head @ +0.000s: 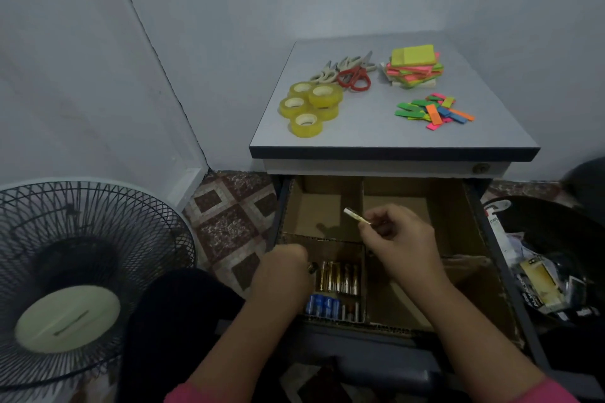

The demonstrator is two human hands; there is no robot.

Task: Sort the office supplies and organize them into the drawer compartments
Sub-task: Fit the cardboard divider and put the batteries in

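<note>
The open drawer [474,226] is split by cardboard walls into several compartments. Its near-left compartment holds a row of gold batteries [339,276] and blue batteries [322,304]. My right hand [399,239] pinches a single battery [355,216] above the middle divider. My left hand [284,275] is curled at that compartment's left edge, holding a dark battery [312,268]. On the cabinet top [360,137] lie yellow tape rolls [309,108], several scissors [348,72], a stack of sticky notes [414,67] and loose coloured flags [433,111].
A black floor fan [75,271] stands at the left. At the right a dark bin [556,271] holds torn packaging. A dark-clothed knee [176,321] sits left of the drawer. Walls close in behind and to the left of the cabinet.
</note>
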